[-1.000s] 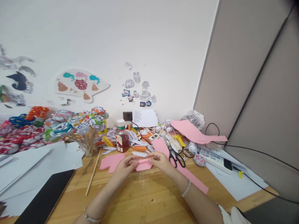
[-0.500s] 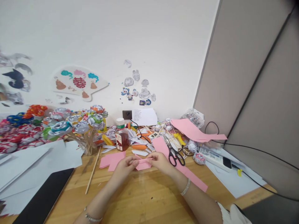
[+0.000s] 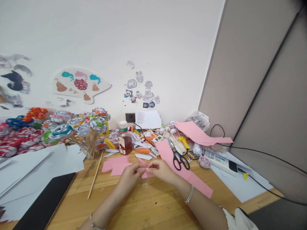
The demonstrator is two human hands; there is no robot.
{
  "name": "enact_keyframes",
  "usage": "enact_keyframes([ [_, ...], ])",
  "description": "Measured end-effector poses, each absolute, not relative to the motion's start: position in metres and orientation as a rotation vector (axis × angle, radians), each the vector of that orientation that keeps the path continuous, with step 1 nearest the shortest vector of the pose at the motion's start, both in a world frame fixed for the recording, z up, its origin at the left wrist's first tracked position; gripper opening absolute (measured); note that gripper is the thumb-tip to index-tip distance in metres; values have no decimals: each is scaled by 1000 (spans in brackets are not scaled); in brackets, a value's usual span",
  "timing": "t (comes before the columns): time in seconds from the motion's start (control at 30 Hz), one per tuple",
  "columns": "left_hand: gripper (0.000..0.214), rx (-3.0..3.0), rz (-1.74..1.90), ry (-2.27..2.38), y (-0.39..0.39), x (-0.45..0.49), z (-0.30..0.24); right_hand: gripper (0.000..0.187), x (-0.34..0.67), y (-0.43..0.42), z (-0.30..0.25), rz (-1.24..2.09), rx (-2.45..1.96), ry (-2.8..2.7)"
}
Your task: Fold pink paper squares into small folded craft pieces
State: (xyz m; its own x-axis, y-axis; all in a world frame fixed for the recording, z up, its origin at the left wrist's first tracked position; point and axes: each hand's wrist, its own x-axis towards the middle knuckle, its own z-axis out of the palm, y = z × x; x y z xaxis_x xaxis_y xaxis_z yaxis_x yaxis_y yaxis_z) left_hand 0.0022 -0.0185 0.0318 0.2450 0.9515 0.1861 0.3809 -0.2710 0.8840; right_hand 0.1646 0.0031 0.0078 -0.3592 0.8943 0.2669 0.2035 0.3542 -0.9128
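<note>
Between my two hands is a small piece of folded pink paper (image 3: 146,174), held just above the wooden table. My left hand (image 3: 130,175) pinches its left side with thumb and fingers. On the other side, my right hand (image 3: 161,171) grips the paper close to the left fingertips. The fingers cover much of the paper, so its full fold cannot be seen. Left of my hands lie cut pink paper pieces (image 3: 117,165). Black-handled scissors (image 3: 178,157) rest on a long pink paper strip (image 3: 199,183) to the right.
A bottle (image 3: 124,140) stands behind my hands, amid white and orange paper scraps (image 3: 142,150). Paper flowers on sticks (image 3: 83,127) are at the left. A wooden stick (image 3: 95,175), white sheets (image 3: 59,163) and a black flat board (image 3: 45,204) lie nearer. A power strip (image 3: 219,163) with cables sits right.
My hands have come closer together, the right one moving left along the pink paper. Less of the paper shows between the fingers. The scissors and bottle stay in place.
</note>
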Motion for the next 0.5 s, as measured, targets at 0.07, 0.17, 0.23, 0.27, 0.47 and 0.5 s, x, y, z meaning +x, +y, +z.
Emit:
enact_keyframes([
  [0.07,22,1802,982,1246,-18,3,29,19,164,2,7,1014,-1000,-1795],
  [0.17,24,1801,971,1263,-17,3,25,19,164,4,5,1002,-1003,-1784],
  [0.23,24,1799,979,1255,-15,2,23,21,164,5,3,1011,-986,-1774],
  [0.27,25,1796,981,1246,-15,2,23,22,164,5,3,1018,-982,-1768],
  [0.47,26,1794,991,1241,-13,2,20,28,164,4,3,1050,-980,-1763],
  [0.5,25,1800,994,1249,-14,2,20,28,163,3,3,1044,-989,-1762],
])
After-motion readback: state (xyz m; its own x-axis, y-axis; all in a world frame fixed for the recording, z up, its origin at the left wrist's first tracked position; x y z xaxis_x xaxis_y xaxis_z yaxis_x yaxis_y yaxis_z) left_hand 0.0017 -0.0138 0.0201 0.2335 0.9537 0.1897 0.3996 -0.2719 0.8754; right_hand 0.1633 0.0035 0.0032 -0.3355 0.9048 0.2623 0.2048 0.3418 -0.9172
